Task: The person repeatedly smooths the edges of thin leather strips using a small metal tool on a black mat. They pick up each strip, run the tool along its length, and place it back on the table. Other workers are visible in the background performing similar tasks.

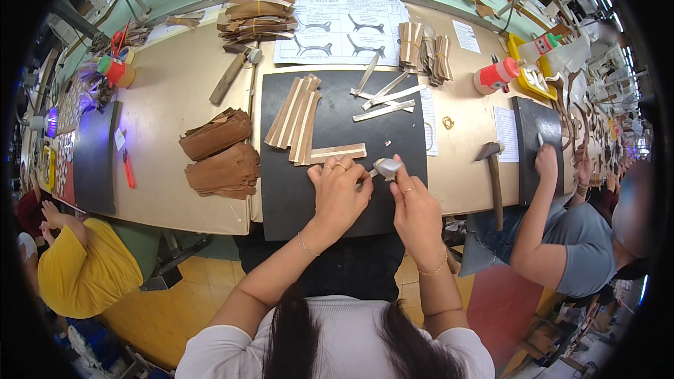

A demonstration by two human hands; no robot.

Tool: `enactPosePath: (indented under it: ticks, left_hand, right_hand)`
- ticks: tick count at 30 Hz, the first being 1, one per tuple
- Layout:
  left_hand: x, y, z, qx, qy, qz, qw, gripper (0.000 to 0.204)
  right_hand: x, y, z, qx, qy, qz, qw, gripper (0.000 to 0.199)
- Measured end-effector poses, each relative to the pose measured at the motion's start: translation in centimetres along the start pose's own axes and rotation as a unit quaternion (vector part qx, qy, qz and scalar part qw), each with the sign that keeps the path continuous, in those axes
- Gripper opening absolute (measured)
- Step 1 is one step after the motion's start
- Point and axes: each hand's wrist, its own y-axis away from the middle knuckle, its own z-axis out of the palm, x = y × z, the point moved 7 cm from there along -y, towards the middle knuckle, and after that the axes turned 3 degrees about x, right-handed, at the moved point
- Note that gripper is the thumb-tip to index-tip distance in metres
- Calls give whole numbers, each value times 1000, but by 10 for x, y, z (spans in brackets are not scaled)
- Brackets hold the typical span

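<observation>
Over the black work board (pixel 414 203), my left hand (pixel 340 193) is bent with thumb and forefinger pinched together; what lies between them is too small to make out. Just beyond its knuckles a brown-and-cream strip (pixel 340 151) lies crosswise. My right hand (pixel 415 214) is closed round a small tool with a shiny, rounded grey-white head (pixel 387 167), whose tip reaches toward my left fingertips. Brown strips with cream bands (pixel 295 116) are fanned out at the board's left. Several loose white strips (pixel 386 102) lie at its upper right.
Left of the board are brown strip stacks (pixel 223 168) and a mallet-like tool (pixel 235 77). Beyond it lie printed sheets (pixel 344 24) and tied bundles (pixel 258 15). To the right are a hammer (pixel 493 175), a red-and-white bottle (pixel 496 76), and a co-worker's arm (pixel 540 217).
</observation>
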Motion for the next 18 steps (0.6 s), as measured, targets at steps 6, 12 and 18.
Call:
enactPosePath:
  ticks: [6,12,18]
  left_hand:
    - [1,1,-3,-9,-12,15,1000,11]
    - [-3,7,-13,-14,-11,2,1000,15]
    - [-9,5,-10,-28,6,-28,999,11]
  right_hand:
    - [-6,1,6,-46,68,-20,996,47]
    - [-5,-3,9,-78,95,-9,992,45]
    - [-4,0,9,-81,87,1,993,45]
